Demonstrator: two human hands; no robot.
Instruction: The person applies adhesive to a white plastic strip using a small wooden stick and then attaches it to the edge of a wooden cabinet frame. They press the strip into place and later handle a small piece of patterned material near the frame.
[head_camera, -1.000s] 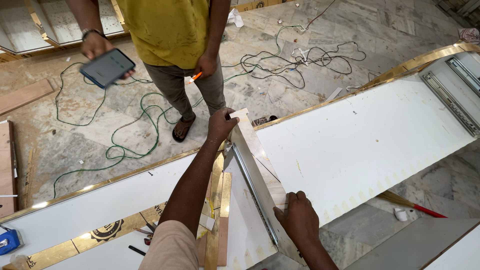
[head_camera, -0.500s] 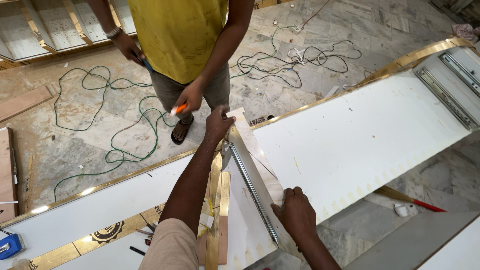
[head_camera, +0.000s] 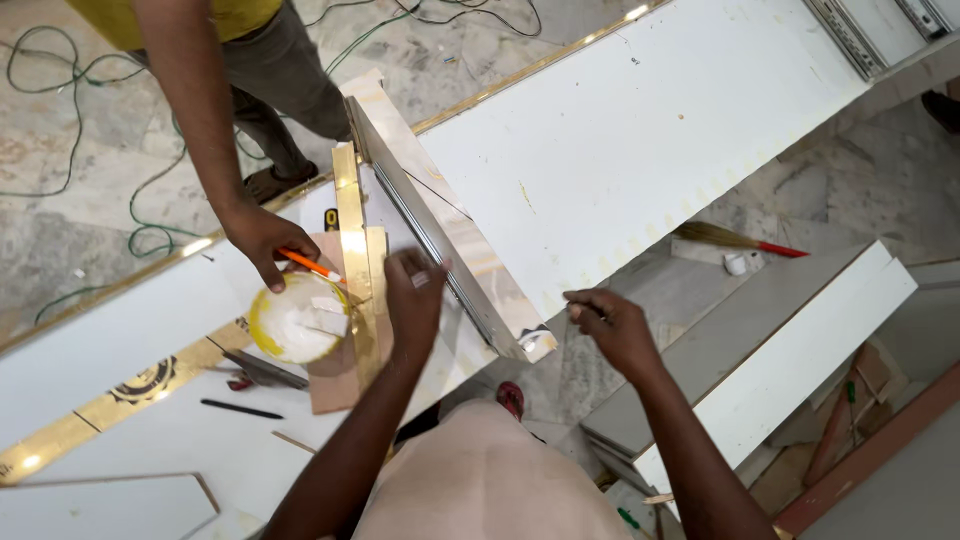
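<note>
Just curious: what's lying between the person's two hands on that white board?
In the head view, a long pale strip with a metal edge lies between the left hand and the right hand.

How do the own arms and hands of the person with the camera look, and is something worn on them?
Both arms are bare from the elbow down: no sleeves, gloves, watch or rings show. The left hand and the right hand are uncovered. Light beige trousers show below them.

Person, head-camera wearer: two bare forearms without sleeves, watch or gloves, left hand (head_camera: 415, 300) and right hand (head_camera: 615, 330) both ungloved, fingers ringless as far as visible; light beige-pink garment covering the torso or lap below.
</note>
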